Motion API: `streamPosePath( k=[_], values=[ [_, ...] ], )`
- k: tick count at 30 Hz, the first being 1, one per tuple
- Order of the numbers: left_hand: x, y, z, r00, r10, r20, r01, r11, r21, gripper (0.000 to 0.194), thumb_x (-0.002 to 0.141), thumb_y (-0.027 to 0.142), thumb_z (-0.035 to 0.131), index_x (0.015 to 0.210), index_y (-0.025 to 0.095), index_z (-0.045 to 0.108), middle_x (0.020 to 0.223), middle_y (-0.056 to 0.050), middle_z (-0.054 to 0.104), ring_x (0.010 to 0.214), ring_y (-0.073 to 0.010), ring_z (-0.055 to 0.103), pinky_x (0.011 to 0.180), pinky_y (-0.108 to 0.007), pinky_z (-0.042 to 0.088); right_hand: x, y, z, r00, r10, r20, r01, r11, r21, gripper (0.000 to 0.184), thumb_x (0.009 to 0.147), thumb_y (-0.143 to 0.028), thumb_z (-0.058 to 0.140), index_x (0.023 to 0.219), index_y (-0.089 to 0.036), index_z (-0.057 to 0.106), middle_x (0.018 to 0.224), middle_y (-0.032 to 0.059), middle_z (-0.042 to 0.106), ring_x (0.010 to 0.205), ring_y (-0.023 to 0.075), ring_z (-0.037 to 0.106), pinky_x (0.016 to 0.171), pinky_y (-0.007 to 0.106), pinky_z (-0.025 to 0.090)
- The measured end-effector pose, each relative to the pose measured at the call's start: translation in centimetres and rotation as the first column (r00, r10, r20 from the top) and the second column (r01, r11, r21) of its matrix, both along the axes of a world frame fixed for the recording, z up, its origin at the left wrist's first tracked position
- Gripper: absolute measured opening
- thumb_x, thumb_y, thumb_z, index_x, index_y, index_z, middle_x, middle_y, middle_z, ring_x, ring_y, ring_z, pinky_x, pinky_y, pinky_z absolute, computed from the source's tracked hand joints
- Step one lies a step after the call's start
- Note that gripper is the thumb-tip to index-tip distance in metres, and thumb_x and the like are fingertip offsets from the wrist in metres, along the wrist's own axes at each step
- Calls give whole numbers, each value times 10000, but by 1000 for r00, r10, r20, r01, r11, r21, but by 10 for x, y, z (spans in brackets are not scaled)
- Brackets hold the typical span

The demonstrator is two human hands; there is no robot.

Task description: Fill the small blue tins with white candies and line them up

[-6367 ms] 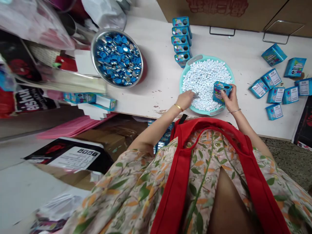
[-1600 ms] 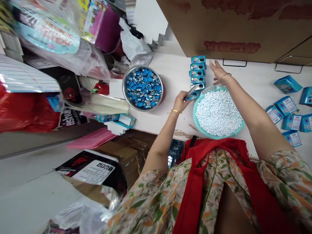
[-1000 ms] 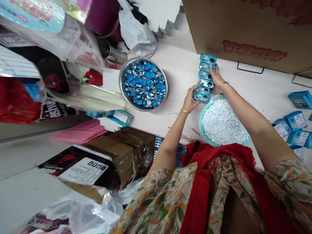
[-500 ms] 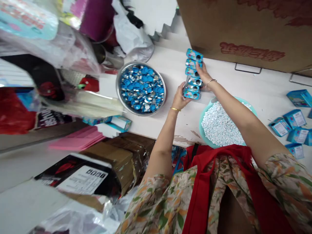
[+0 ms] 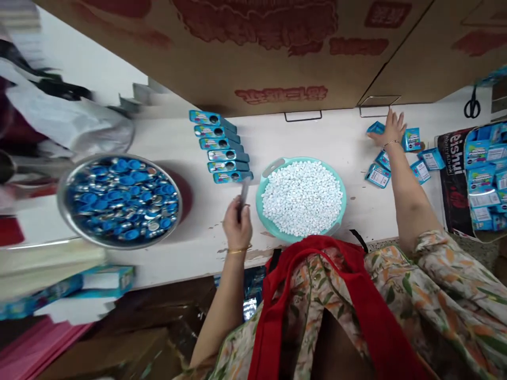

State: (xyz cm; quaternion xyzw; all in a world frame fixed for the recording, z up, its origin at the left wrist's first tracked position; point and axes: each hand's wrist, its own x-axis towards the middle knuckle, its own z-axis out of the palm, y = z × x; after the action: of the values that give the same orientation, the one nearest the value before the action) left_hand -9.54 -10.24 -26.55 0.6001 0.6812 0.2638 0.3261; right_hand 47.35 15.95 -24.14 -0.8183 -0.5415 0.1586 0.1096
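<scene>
My left hand [image 5: 236, 226] is closed around a thin metal scoop [image 5: 243, 193] that points away from me, between a teal basin [image 5: 264, 174] full of small white pellets and a row of several blue boxes [image 5: 221, 148] lined up on the white table [image 5: 301, 134]. My right hand [image 5: 390, 129] is stretched far to the right, fingers spread, resting among several loose blue boxes [image 5: 378, 176]. It touches them without gripping one.
A metal bowl [image 5: 63, 182] of blue and silver caps stands at the left. Big cardboard cartons [image 5: 253, 58] line the back of the table. Black scissors [image 5: 471, 105] and a container of more blue boxes [image 5: 485, 179] are at the far right.
Both hands have let go of the row of blue boxes. My right hand swung far right to the loose boxes, my left hand drew back with the scoop, and the view turned right.
</scene>
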Motion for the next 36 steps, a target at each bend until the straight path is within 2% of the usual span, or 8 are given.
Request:
streamPosePath(
  k=[5,10,13,18,22,28,31,36],
  values=[
    [70,4,24,992,-129,4,129,991,-44,481,1076,545,519,1380,210,684,1335,-171,788,1233,-326,766,1136,-534,627,-12,-31,-32,992,78,-98,-92,986,-138,599,883,-111,777,1462,-44,638,1543,335,654,1471,440,641,1286,744,417],
    [64,-1,47,946,-315,-80,300,941,-159,480,1076,473,489,1398,169,675,1333,-177,782,1235,-302,761,1132,-475,622,-46,-91,-26,834,158,-529,-28,969,244,646,827,-485,901,1363,-227,649,1455,133,734,1445,336,661,1299,592,511],
    [40,-20,72,872,-455,-182,391,869,-302,443,1069,429,505,1381,174,688,1325,-162,787,1239,-297,760,1136,-436,607,-61,-140,-7,535,85,-841,306,908,287,568,732,-584,954,1161,-334,677,1248,22,790,1315,278,724,1194,528,615],
    [43,-52,99,734,-603,-313,376,744,-552,321,1072,299,538,1337,236,709,1321,-114,785,1263,-289,745,1077,-376,589,-94,-218,23,-13,-271,-963,546,805,-234,359,808,-579,821,1003,-301,704,980,-23,783,901,187,774,753,372,699],
    [95,-45,84,720,-581,-380,282,745,-604,314,1109,263,490,1324,194,708,1337,-158,755,1259,-319,733,994,-386,587,-117,-255,33,-145,-421,-895,528,732,-430,335,823,-570,807,980,-290,711,919,-47,781,767,149,738,650,302,659],
    [165,-5,35,855,-387,-344,226,877,-424,294,1094,198,516,1332,188,689,1381,-166,735,1287,-305,707,1055,-389,565,-136,-276,47,-190,-333,-924,545,747,-381,246,776,-411,857,897,-254,712,928,-45,809,833,127,769,626,217,643],
    [176,7,13,912,-310,-268,202,909,-365,284,1060,135,535,1295,167,690,1398,-175,732,1323,-303,691,1113,-407,554,-136,-282,55,-198,-326,-924,480,790,-381,368,656,-310,942,950,-274,723,965,-67,833,799,129,788,540,188,610],
    [159,5,-4,942,-296,-157,239,922,-303,313,1060,189,591,1358,150,677,1406,-187,740,1339,-306,692,1168,-433,542,-127,-280,59,-203,-302,-931,351,866,-357,446,625,-282,971,996,-300,726,1068,-68,857,964,170,836,732,284,730]
  ],
)
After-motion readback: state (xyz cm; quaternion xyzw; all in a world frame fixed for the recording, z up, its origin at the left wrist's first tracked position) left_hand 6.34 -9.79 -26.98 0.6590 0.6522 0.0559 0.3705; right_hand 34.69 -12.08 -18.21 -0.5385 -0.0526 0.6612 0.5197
